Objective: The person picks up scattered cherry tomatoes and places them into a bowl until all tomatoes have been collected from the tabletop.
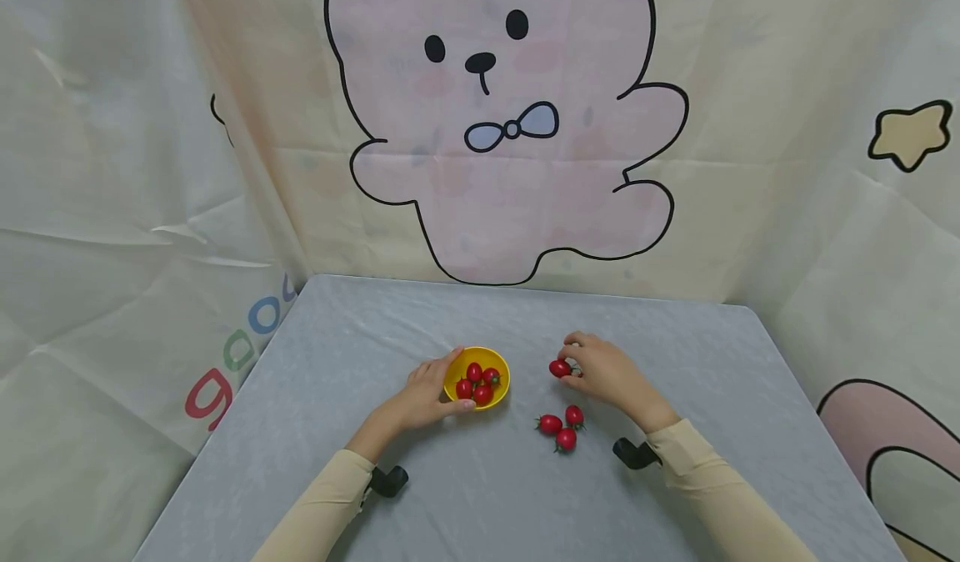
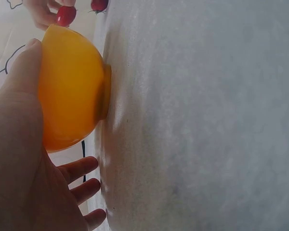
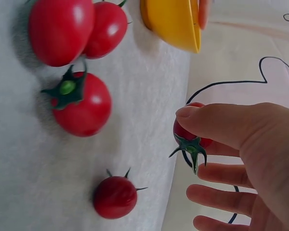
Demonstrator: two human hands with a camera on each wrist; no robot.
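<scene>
The right hand (image 1: 611,376) has its grip pinched on one cherry tomato (image 1: 559,368), raised off the surface (image 1: 450,504). The left hand (image 1: 422,399) cups the yellow bowl (image 1: 503,366) between thumb and forefinger, four cherry tomatoes (image 1: 482,394) inside. A light pinch should do for smooth, round fruit (squeezed hard, it could bruise or pop loose), and the left hand seems best kept steady, without tipping the bowl.

The head view shows three loose cherry tomatoes (image 1: 566,439) grouped below the right hand; the right wrist view adds a lone cherry tomato (image 3: 115,198), likely hidden under that hand from above. The left wrist view alone reveals three outstretched fingers (image 2: 85,190) beyond the bowl and its foot ring (image 2: 106,91).
</scene>
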